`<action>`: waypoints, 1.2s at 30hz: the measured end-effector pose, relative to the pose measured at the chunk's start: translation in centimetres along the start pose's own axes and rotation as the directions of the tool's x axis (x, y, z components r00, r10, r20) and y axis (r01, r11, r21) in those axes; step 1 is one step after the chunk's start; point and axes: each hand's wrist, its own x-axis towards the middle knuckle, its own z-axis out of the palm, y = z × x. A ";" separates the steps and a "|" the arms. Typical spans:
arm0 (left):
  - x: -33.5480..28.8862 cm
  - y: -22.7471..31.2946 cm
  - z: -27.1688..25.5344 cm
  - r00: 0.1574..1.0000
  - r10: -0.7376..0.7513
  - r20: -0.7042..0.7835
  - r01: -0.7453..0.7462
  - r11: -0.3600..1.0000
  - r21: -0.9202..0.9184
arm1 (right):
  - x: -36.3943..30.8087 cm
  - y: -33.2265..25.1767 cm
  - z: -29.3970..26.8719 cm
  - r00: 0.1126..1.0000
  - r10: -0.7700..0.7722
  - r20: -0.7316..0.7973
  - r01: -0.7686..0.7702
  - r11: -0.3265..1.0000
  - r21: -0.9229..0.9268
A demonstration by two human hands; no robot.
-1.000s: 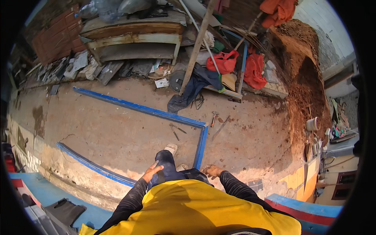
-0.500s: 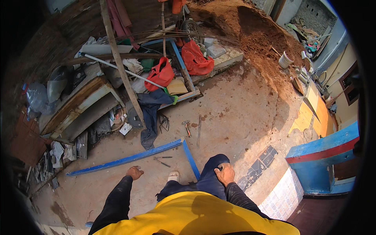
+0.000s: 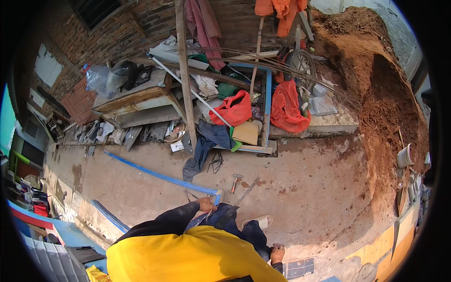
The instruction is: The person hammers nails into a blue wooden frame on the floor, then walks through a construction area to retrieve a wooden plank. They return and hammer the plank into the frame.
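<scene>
A blue-painted, angular frame (image 3: 162, 176) is seen near the left hand (image 3: 206, 203), farther from the right hand (image 3: 277, 254); neither grip can be told.

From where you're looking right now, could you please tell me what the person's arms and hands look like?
The left arm wears a long, dark sleeve reaching the wrist; only a short stretch of dark right sleeve shows. A bright yellow top covers the torso. The left hand and right hand are ungloved.
</scene>
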 end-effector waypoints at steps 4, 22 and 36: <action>2.5 10.3 -2.4 0.897 0.421 -0.137 -0.409 0.906 0.106 | 4.2 0.3 -9.3 0.963 0.267 -0.028 -0.252 0.936 0.245; 35.8 55.9 -29.8 0.964 -0.032 0.265 -0.065 0.935 0.350 | 43.2 -13.8 -36.3 0.769 0.588 -0.251 -0.036 0.432 0.901; 57.5 111.3 -73.6 0.653 0.755 0.063 -0.734 0.651 -0.196 | 87.8 -45.2 -57.3 0.828 0.560 -0.006 -0.497 0.739 0.454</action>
